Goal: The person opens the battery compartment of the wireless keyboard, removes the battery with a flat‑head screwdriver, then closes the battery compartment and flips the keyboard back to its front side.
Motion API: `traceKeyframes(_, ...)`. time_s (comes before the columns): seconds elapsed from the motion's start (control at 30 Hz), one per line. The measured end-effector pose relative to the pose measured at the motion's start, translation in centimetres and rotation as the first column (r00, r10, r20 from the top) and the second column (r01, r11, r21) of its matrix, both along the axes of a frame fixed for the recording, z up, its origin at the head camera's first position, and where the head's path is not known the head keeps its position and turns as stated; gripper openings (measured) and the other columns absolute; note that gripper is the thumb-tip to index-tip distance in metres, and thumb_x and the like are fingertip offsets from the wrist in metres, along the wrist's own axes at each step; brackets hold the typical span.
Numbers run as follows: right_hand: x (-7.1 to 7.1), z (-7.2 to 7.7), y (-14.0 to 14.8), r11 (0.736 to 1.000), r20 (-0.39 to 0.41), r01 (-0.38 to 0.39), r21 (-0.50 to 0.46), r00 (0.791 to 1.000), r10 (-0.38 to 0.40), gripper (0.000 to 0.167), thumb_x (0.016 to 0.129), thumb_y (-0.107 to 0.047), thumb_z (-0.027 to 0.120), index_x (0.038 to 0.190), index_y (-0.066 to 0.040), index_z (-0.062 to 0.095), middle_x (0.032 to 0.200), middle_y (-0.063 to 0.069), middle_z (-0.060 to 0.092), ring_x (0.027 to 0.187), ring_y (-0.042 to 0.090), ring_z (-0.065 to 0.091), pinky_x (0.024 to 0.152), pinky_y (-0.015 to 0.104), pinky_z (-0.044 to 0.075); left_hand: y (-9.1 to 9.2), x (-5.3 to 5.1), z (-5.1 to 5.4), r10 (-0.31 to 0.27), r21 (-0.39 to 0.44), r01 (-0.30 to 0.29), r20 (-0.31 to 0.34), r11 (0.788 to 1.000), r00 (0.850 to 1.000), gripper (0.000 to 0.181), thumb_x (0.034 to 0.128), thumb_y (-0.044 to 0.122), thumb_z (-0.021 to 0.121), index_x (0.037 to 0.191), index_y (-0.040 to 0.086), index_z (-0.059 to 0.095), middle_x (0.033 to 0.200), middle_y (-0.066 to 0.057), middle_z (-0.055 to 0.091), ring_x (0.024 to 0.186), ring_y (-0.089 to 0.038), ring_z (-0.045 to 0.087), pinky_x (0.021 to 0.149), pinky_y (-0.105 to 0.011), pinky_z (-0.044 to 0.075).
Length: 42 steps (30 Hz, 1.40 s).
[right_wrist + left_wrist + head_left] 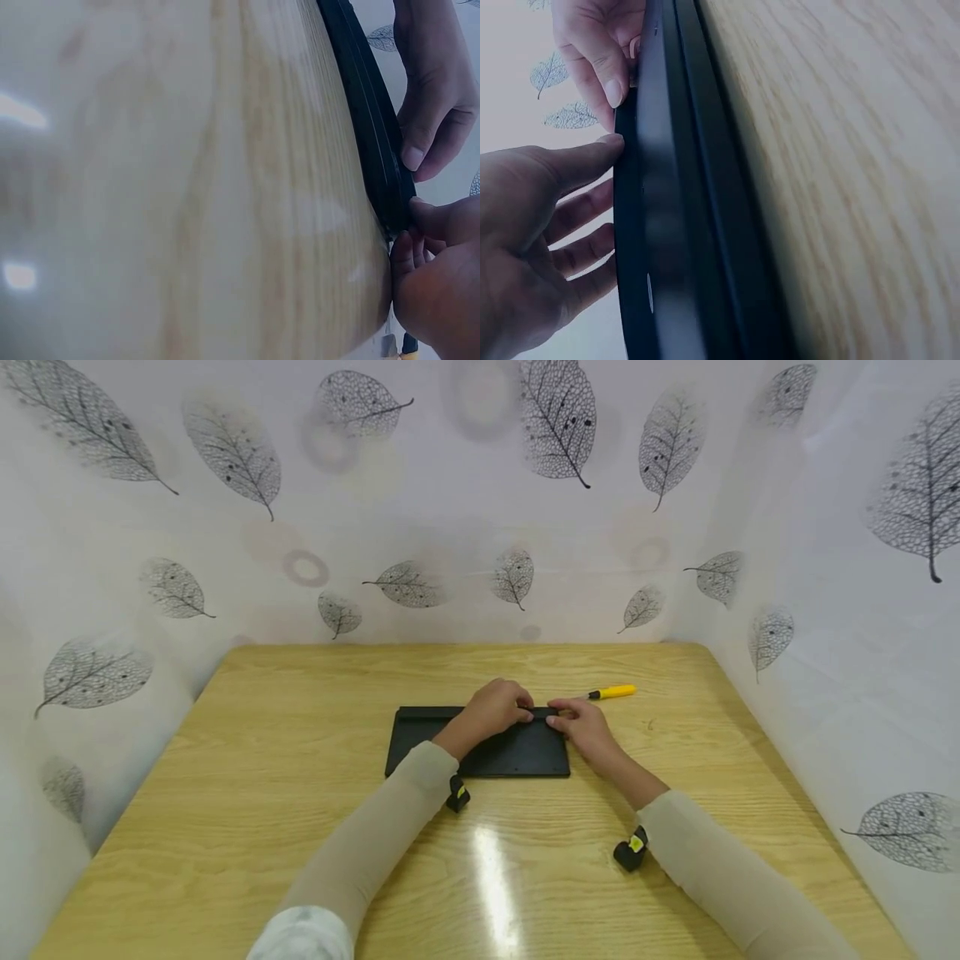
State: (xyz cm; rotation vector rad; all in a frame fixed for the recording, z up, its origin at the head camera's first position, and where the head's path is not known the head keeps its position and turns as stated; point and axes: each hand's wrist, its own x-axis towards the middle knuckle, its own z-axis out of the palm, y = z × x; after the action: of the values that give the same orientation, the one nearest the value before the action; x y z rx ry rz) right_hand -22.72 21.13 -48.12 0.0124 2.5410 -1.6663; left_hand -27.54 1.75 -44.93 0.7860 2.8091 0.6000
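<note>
The black panel lies on the desk, midway between its left and right edges and nearer its far edge. It should handle as stiff, fairly light and slippery; take hold along the raised strip. Angled inward, the left hand's fingers pinch this strip, the right hand's the panel's far right corner.

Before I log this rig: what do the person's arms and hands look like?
Left hand and right hand: bare, no gloves. Left sleeve and right sleeve: plain beige; whitish cloth farther up the left arm. Small black, yellow-marked block at each wrist. No cables visible.
</note>
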Motion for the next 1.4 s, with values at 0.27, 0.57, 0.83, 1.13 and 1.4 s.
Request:
traceKeyframes(0.27,-0.1,0.0,-0.1,0.999,-0.009,0.006,0.033,1.0,-0.005,0.037,0.097,-0.011,0.067,0.134,-0.002,0.064,0.124,0.019,0.06,0.085,0.014,0.057,0.069,0.023,0.049,0.2,0.0,0.1,0.028,-0.071,-0.029,-0.013,0.997,1.0,0.026,0.0948,0.036,0.071,0.118,0.028,0.076,0.115,0.009,0.073,0.106,-0.012,0.065,0.088,-0.04,0.054)
traceKeyframes(0.57,0.0,-0.1,0.0,1.0,0.015,-0.013,0.012,1.0,0.012,0.038,0.099,-0.015,0.066,0.135,-0.006,0.063,0.128,0.018,0.059,0.096,0.02,0.06,0.075,0.026,0.05,0.2,-0.3,0.2,0.036,-0.059,-0.032,0.059,0.998,0.998,0.024,0.0961,0.037,0.069,0.117,0.025,0.073,0.111,0.007,0.07,0.102,-0.014,0.064,0.091,-0.042,0.052)
traceKeyframes(0.83,-0.1,-0.2,0.0,1.0,0.024,-0.011,0.012,1.0,0.011,0.037,0.099,-0.015,0.066,0.135,-0.008,0.063,0.129,0.015,0.059,0.099,0.022,0.06,0.076,0.027,0.051,0.3,-0.9,0.1,0.02,-0.06,-0.013,0.105,0.998,0.994,0.023,0.097,0.038,0.068,0.114,0.024,0.072,0.111,0.007,0.069,0.098,-0.013,0.063,0.092,-0.042,0.051)
traceKeyframes(1.13,-0.1,-0.1,0.1,1.0,0.021,-0.017,0.011,1.0,0.017,0.038,0.099,-0.014,0.066,0.136,-0.008,0.063,0.131,0.015,0.058,0.1,0.024,0.06,0.077,0.028,0.051,0.3,-1.3,-0.1,0.026,-0.006,-0.025,0.154,1.0,0.988,0.018,0.0963,0.036,0.069,0.108,0.023,0.072,0.109,0.007,0.069,0.093,-0.013,0.061,0.093,-0.046,0.048)
traceKeyframes(1.4,0.0,0.0,0.0,1.0,0.027,-0.017,0.024,1.0,0.016,0.037,0.099,-0.016,0.066,0.135,-0.01,0.063,0.131,0.015,0.056,0.1,0.025,0.058,0.078,0.031,0.05,-0.9,-1.2,-0.3,-0.02,0.179,-0.018,0.208,0.984,0.978,0.014,0.1,0.028,0.065,0.111,0.021,0.07,0.114,0.002,0.068,0.099,-0.017,0.062,0.089,-0.041,0.05)
